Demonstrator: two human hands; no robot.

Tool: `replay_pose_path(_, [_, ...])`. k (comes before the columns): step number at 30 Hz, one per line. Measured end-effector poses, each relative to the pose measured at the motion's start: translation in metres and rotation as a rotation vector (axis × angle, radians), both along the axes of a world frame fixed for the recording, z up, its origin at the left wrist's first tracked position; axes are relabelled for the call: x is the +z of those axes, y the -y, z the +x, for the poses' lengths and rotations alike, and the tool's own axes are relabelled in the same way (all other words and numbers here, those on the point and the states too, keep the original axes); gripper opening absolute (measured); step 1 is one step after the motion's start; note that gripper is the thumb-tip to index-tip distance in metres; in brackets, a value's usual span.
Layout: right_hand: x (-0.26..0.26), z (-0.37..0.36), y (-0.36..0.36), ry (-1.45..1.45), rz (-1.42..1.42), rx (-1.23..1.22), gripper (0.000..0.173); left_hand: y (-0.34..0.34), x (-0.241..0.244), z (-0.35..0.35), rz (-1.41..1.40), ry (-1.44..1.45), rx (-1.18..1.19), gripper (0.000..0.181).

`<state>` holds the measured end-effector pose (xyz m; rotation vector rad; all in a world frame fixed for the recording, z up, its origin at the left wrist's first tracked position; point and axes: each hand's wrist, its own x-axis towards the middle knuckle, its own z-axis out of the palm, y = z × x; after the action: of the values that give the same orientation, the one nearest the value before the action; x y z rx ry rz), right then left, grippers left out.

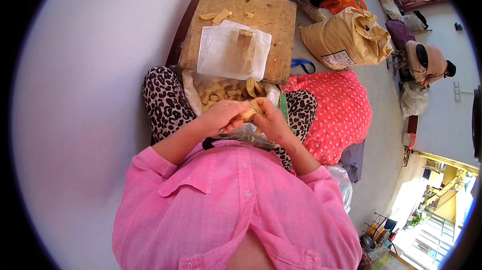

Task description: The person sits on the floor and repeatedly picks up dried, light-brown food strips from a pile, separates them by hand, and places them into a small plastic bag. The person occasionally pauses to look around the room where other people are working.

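Observation:
My left hand (222,116) and my right hand (272,120) meet in front of my lap. Between them is a pale yellow, leaf-like strip (251,110), bunched or folded, with the fingers of both hands closed on it. Part of the strip is hidden by the fingers. Just beyond the hands, an open plastic-lined bag (192,93) sits between my knees. Many similar pale yellow pieces (222,91) lie inside it. A longer curled strip (255,87) rests at the bag's far right side.
A wooden board (280,44) stands ahead, bearing white sheets or bags (211,57), a brown block (244,42) and loose yellow pieces (221,16). To the right are red patterned cloth (335,108), a full tan sack (339,38) and a blue strap (304,65). Other people sit farther off.

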<state>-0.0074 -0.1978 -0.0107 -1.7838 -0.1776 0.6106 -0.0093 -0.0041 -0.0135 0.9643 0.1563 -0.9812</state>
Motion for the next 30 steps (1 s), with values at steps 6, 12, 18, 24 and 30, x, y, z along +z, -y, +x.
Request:
replay_pose_path(6, [-0.005,0.001,0.009,-0.397,0.506,-0.105,0.014,0.012,-0.016,-0.012,0.163,0.486,0.124,0.028])
replay_pose_path(12, [-0.011,-0.004,0.014,-0.74,0.731,-0.238,0.022,0.014,-0.008,-0.017,0.636,1.104,0.184,0.017])
replay_pose_path(18, [-0.003,0.01,0.021,-0.791,0.658,0.04,0.032,0.019,0.003,0.0,0.385,1.507,0.15,0.014])
replay_pose_path(24, [0.012,-0.002,0.007,-0.302,0.167,-0.032,0.038,0.012,-0.005,-0.008,0.631,1.281,0.018,0.009])
replay_pose_path(30, [0.008,-0.017,-0.001,0.267,-0.244,0.03,0.026,0.01,-0.011,0.001,0.565,0.956,-0.11,0.01])
